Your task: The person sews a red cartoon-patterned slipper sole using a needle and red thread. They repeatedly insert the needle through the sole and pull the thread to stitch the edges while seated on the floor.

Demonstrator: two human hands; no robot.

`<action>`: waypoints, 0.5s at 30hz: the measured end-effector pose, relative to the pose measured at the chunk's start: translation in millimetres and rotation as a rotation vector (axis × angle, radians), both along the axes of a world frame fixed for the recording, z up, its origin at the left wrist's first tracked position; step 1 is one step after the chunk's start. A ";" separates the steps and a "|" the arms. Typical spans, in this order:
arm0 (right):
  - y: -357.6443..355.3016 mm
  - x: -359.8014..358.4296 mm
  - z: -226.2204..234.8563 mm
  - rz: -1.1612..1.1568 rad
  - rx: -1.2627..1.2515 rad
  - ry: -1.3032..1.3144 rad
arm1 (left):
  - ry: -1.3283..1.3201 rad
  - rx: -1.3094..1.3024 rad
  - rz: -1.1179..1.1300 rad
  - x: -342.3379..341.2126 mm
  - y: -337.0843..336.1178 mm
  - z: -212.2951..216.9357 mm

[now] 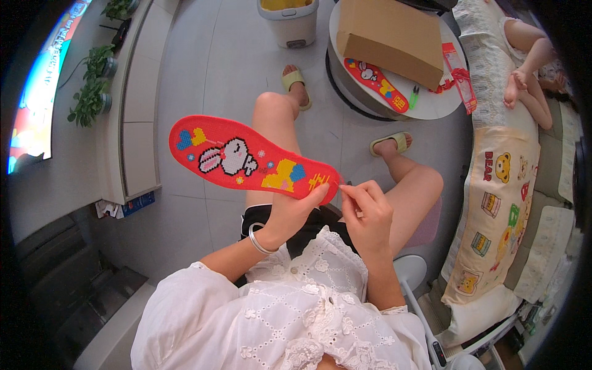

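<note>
A red cross-stitch insole [203,132] with a white rabbit, hearts and small flowers is held above my lap, its patterned face up. My left hand [288,217] is closed on its narrower end, thumb on top and the other fingers hidden beneath. Close to that same end, beside a patch of yellow stitching, my right hand [371,216] makes a pinch with thumb and forefinger. Whatever lies between those fingertips is too fine to make out. A silver bangle [258,239] circles my left wrist.
On a round table [441,110] ahead are a cardboard box [394,40], a matching insole [376,83], a green tool [414,97] and red packaging [461,83]. A bin [290,24] stands left of it. Another person's legs [530,68] rest on the sofa [549,166] at right.
</note>
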State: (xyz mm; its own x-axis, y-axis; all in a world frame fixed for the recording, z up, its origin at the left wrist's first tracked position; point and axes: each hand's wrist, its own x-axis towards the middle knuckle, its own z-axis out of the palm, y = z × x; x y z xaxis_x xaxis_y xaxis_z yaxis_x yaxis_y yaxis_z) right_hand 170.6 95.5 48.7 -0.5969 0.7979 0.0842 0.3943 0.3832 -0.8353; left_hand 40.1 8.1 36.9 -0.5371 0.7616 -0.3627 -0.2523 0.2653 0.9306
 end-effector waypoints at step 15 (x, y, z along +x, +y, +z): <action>-0.6 8.6 -28.7 -0.060 -0.713 0.249 | 0.991 0.347 -0.359 -10.5 -1.6 -1.6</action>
